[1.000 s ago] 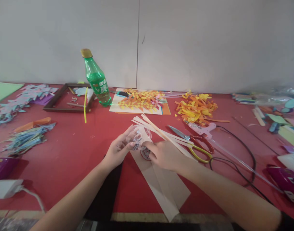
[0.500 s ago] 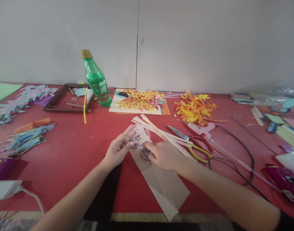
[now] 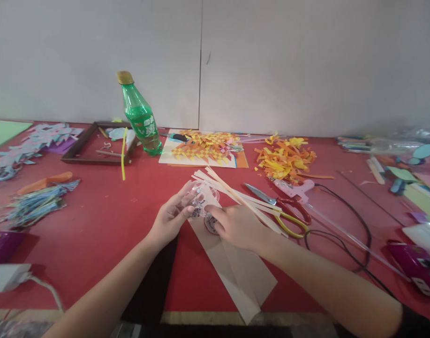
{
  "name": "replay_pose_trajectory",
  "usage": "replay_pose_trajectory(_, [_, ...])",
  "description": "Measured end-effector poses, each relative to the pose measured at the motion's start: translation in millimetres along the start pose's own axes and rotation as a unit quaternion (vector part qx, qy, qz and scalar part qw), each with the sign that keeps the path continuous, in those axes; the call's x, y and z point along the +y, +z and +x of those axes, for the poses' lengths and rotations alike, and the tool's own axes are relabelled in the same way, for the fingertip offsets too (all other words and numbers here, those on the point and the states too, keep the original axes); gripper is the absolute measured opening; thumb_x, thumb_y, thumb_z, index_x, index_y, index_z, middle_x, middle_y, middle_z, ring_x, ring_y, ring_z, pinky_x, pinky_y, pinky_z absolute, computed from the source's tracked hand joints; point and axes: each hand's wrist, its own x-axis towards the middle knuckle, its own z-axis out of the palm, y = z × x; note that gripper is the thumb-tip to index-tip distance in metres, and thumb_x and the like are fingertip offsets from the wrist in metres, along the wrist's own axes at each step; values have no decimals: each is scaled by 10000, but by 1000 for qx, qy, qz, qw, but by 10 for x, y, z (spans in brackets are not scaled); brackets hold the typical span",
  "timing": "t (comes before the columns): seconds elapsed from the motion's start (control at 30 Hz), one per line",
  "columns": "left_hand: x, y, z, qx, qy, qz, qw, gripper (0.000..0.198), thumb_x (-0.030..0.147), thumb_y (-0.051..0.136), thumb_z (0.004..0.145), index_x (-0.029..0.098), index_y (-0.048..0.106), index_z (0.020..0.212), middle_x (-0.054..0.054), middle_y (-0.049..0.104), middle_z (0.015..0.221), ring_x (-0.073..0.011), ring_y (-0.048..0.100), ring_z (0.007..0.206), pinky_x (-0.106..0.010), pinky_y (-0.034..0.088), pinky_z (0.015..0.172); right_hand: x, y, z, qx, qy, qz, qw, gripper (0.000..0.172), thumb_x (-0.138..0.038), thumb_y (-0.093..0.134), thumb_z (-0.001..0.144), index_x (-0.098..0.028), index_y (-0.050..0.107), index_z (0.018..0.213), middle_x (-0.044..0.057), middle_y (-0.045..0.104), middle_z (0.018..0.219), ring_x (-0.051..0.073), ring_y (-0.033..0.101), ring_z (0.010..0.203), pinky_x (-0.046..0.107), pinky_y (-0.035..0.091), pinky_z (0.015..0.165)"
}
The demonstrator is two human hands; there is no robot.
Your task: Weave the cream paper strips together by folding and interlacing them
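Fingers (image 3: 185, 214) of the left hand (image 3: 167, 220) clamped on the clear case (image 3: 200, 201), thumb nearest | right hand (image 3: 242, 225) palm-down, fingers bent to it, pinch hidden, can't tell | case between both hands, over beige paper (image 3: 218, 258)!

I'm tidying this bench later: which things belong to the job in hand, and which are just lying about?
Apparently in use:
clear plastic piece, held by the left hand
round patterned item, at the right hand
pale paper, beneath the right hand

Apparently just lying about, untouched:
scissors
pink glue gun
green bottle
orange and yellow paper scraps
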Motion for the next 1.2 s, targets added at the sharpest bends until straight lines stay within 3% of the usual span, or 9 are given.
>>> replay_pose_trajectory(0.23, [3, 3, 1, -14, 3, 14, 1000, 629, 294, 653, 860, 287, 402, 1436, -133, 461, 1454, -291, 571, 1213, -394, 500, 989, -21, -3, 16, 1, 7, 8, 1000, 252, -234, 458, 874, -211, 590, 1088, 42, 708, 711, 169, 605, 567, 288, 168, 506])
replay_pose_trajectory(0.4, [0, -1, 3, -12, 5, 15, 1000, 621, 287, 641, 870, 299, 393, 1439, -124, 462, 1453, -290, 560, 1225, -400, 499, 992, -1, 32, 9, 13, 3, 0, 1000, 317, -233, 445, 875, -224, 552, 1174, 43, 710, 716, 168, 601, 571, 291, 164, 507])
replay_pose_trajectory(0.57, [-7, -3, 4, -20, 12, 17, 1000, 608, 288, 641, 870, 310, 407, 1430, -119, 450, 1461, -298, 549, 1234, -412, 492, 999, 34, 43, -2, 12, 2, 7, 1000, 248, -254, 425, 898, -212, 566, 1097, 47, 708, 705, 160, 575, 554, 294, 170, 516])
replay_pose_trajectory(0.73, [3, -1, 4, -4, 2, 14, 1000, 622, 286, 637, 875, 295, 385, 1444, -125, 443, 1466, -302, 518, 1263, -407, 491, 1003, 51, 48, -3, 15, 3, -6, 1000, 339, -223, 431, 880, -210, 543, 1200, 47, 704, 694, 153, 556, 541, 293, 158, 521])
replay_pose_trajectory(0.97, [-13, -8, -2, -13, 6, 25, 1000, 629, 285, 637, 874, 294, 379, 1447, -125, 461, 1452, -302, 527, 1254, -417, 487, 1007, 49, 40, -19, 18, 5, 4, 1000, 262, -240, 441, 884, -204, 580, 1103, 46, 710, 702, 160, 577, 560, 297, 159, 521])
replay_pose_trajectory(1.1, [-3, -7, -1, 0, 1, 27, 1000, 637, 299, 644, 867, 275, 381, 1447, -132, 468, 1446, -307, 492, 1286, -420, 483, 1010, 41, 18, -21, 16, 2, 12, 1000, 373, -222, 445, 877, -225, 534, 1239, 44, 718, 723, 165, 585, 577, 293, 175, 526])
replay_pose_trajectory(1.2, [-1, -11, 0, 0, 1, 27, 1000, 643, 305, 648, 862, 266, 384, 1446, -134, 458, 1453, -306, 511, 1270, -426, 479, 1013, 37, 17, -16, 9, 1, 21, 1000, 365, -218, 455, 876, -238, 542, 1230, 41, 719, 733, 160, 580, 575, 294, 172, 521])
